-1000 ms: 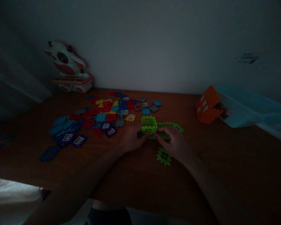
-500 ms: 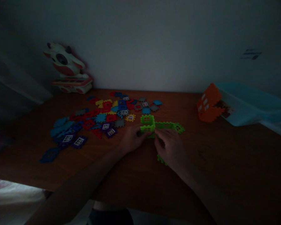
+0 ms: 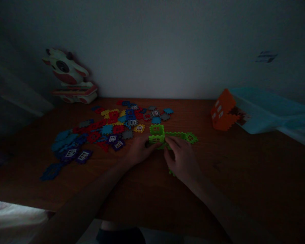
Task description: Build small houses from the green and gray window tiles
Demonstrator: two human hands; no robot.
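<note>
Green panel assembly (image 3: 162, 133): on table (image 3: 244, 176), between front and back edges. Left hand (image 3: 140, 149): fingers grasping its raised left end. Right hand (image 3: 185, 155): fingers at that end's right side; grasp cannot be told. Presumably light, stiff plastic; best held by upright walls.

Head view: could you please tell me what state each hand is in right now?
Left hand: closed on the green toy blocks.
Right hand: half curled at the same blocks; whether it grips them cannot be told.
</note>
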